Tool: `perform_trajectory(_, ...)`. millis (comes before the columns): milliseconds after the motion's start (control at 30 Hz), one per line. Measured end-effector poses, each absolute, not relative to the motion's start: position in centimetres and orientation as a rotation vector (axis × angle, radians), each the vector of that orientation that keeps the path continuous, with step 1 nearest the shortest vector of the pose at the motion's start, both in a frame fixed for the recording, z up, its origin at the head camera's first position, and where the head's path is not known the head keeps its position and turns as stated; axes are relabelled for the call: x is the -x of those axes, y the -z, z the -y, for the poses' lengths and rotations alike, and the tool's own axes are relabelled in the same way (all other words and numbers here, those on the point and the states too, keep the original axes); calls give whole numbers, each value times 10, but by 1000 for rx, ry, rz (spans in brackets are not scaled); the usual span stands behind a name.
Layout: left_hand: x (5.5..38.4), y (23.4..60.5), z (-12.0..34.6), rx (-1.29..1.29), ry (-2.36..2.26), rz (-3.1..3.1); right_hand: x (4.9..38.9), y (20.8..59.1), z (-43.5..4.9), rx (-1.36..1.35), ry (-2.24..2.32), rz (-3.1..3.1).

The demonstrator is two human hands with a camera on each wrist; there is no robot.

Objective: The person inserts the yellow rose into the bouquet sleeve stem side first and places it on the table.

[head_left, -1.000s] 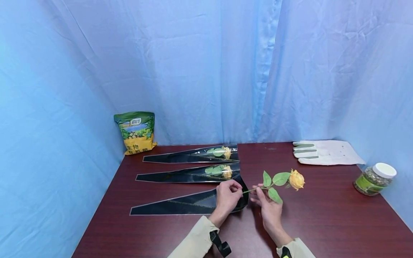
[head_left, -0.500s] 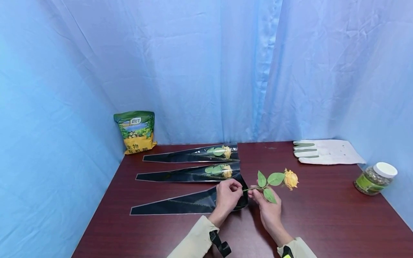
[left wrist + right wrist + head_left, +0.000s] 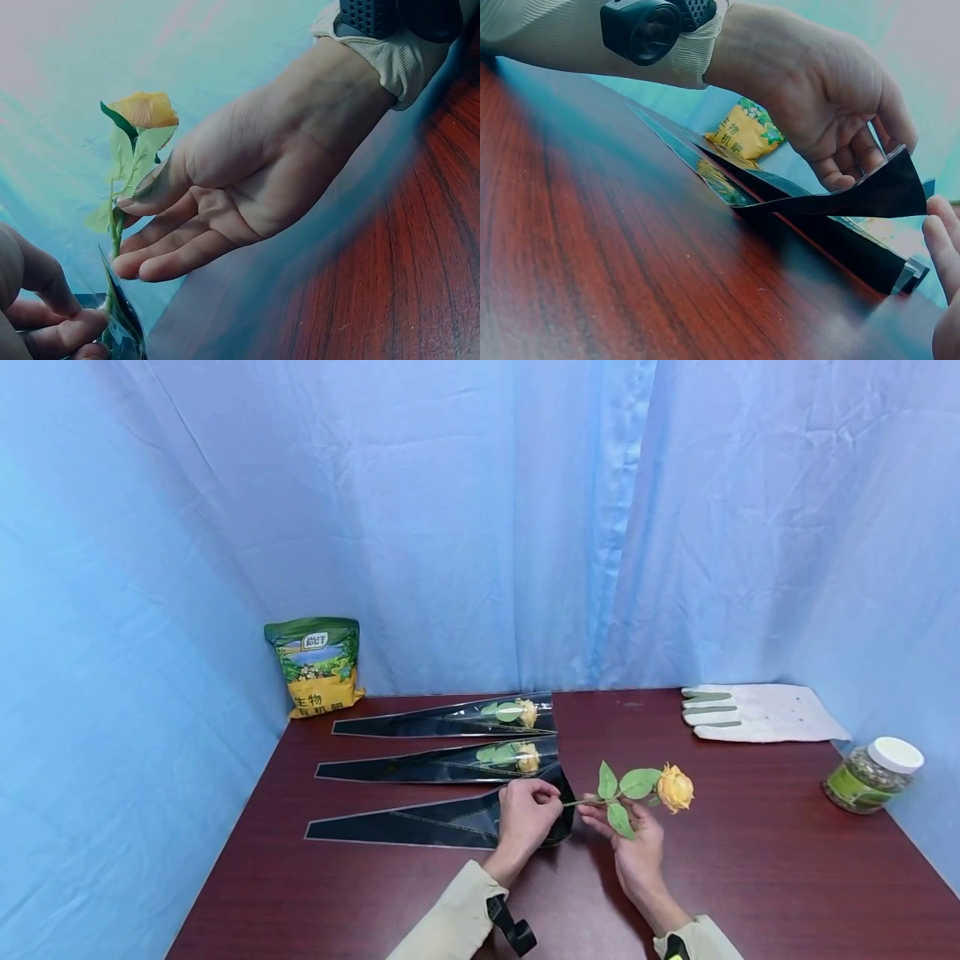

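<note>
A yellow rose (image 3: 675,789) with green leaves points right, its thin stem running left to the mouth of a black, clear-windowed flower sleeve (image 3: 405,825). My left hand (image 3: 528,814) pinches the sleeve at its wide end; in the right wrist view the black film (image 3: 885,187) rises off the table under those fingers. My right hand (image 3: 637,847) holds the rose by its stem between thumb and fingers, just right of the sleeve mouth. In the left wrist view the stem's lower part (image 3: 116,232) passes down beside the left fingertips, and its end is hidden.
Two more black sleeves (image 3: 420,772), each with a yellow rose inside, lie behind. A green-and-yellow fertilizer bag (image 3: 315,668) stands at back left. At right are a white work glove (image 3: 772,714) and a white-lidded jar (image 3: 873,777). Blue curtains (image 3: 450,527) surround the table.
My right hand and the rose have moved left toward the sleeve mouth, and the bloom has dipped a little. The sleeve's narrow end has swung slightly away from me.
</note>
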State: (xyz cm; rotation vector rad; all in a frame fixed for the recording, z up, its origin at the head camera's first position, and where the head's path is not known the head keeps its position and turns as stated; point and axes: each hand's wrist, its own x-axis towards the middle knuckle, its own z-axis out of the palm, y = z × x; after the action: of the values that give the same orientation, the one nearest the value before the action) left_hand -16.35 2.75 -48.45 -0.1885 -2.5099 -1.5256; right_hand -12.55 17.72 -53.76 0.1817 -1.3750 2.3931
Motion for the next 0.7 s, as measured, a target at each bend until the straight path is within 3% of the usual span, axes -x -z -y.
perform_trajectory(267, 162, 480, -28, 212, 1544, 2508, 126, 528, -174, 106, -2321, 1480)
perform_trajectory(700, 157, 472, -28, 231, 1576, 2506, 126, 524, -165, 158, -2293, 1649)
